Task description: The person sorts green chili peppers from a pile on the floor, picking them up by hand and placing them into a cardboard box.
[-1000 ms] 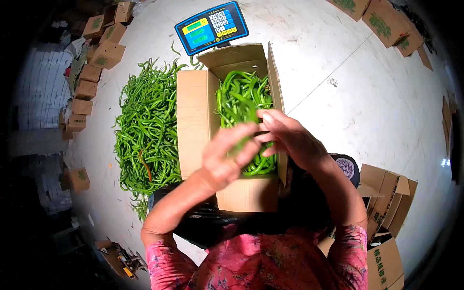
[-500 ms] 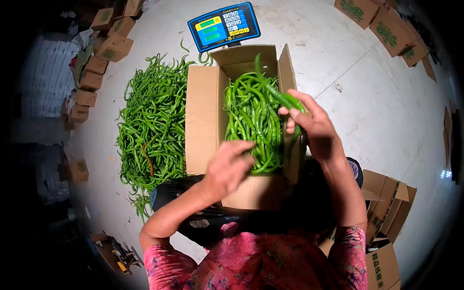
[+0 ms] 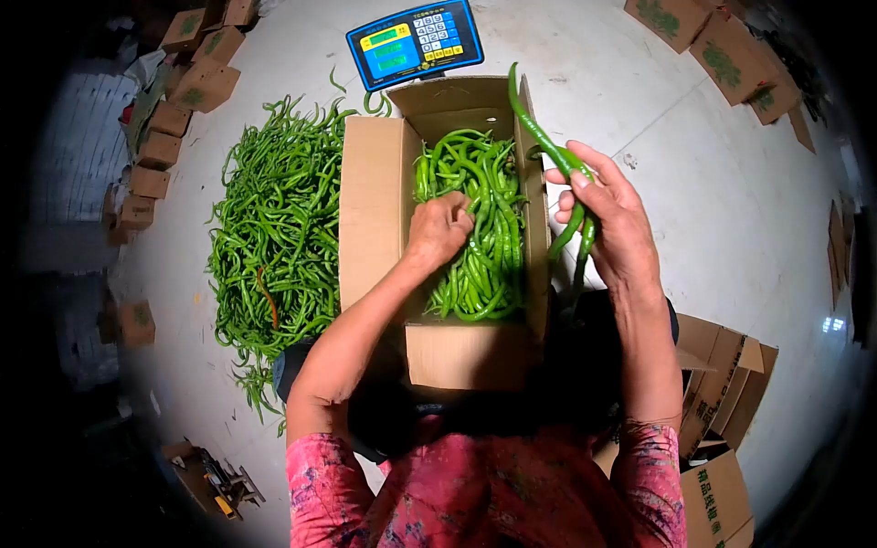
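Long green chili peppers (image 3: 489,260) fill an open cardboard box (image 3: 375,215) in front of me. My left hand (image 3: 440,228) is inside the box at the left of the peppers, its fingers closed among them; what they pinch is partly hidden. To the right of the box, above its side flap, my right hand (image 3: 607,210) grips a few long green peppers (image 3: 545,137) between thumb and fingers. One of these points up past the box rim, and others hang down below the hand.
A large heap of green peppers (image 3: 274,237) lies on the floor left of the box, with one reddish pepper (image 3: 268,297) in it. A scale display (image 3: 416,44) stands behind the box. Flattened cartons (image 3: 722,384) lie at right; more boxes (image 3: 206,84) line the far left.
My left hand has moved up and further into the box, its fingers closing among the peppers. My right hand, still holding peppers, has shifted slightly right. The view has moved a little.
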`<state>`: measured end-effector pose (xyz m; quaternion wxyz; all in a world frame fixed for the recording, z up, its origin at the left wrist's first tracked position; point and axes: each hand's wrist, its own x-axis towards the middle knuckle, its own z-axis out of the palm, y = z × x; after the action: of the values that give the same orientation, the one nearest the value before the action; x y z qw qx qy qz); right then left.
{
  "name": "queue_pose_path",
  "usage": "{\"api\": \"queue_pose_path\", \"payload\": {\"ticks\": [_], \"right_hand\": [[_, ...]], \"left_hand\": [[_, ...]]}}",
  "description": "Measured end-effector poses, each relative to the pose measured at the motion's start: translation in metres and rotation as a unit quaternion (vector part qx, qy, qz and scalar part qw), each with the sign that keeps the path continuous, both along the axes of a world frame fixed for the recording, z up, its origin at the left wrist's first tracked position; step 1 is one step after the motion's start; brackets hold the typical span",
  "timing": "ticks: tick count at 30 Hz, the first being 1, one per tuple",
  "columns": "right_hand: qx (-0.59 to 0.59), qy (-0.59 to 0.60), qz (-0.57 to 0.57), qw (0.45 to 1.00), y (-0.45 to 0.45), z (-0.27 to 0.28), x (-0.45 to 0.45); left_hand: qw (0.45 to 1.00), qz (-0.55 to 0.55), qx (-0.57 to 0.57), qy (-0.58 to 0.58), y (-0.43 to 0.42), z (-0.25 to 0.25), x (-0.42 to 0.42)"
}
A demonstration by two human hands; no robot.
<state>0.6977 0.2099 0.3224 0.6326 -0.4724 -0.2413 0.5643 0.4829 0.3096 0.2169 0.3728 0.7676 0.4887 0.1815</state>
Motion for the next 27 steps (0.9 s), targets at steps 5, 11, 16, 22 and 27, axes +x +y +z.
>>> {"api": "queue_pose_path", "payload": {"ticks": [5,11,16,22,27], "right_hand": [[-0.004,0.014,-0.03,0.999,0.001,0.008,0.002],[0.023,0.025,-0.025,0.999,0.001,0.005,0.003],[0.027,0.031,-0.028,0.999,0.0,0.004,0.007],[0.023,0.033,-0.039,0.998,0.001,0.007,0.008],[0.027,0.032,-0.048,0.998,-0.002,0.007,0.013]], "left_hand": [[0.968,0.007,-0.182,-0.17,0.0,0.047,-0.01],[0.98,0.071,-0.119,-0.143,0.025,0.054,-0.004],[0.998,0.051,0.013,-0.042,0.041,0.059,0.025],[0.998,0.057,-0.022,-0.001,0.086,0.022,0.065],[0.994,-0.017,-0.017,0.104,0.061,0.011,0.058]]}}
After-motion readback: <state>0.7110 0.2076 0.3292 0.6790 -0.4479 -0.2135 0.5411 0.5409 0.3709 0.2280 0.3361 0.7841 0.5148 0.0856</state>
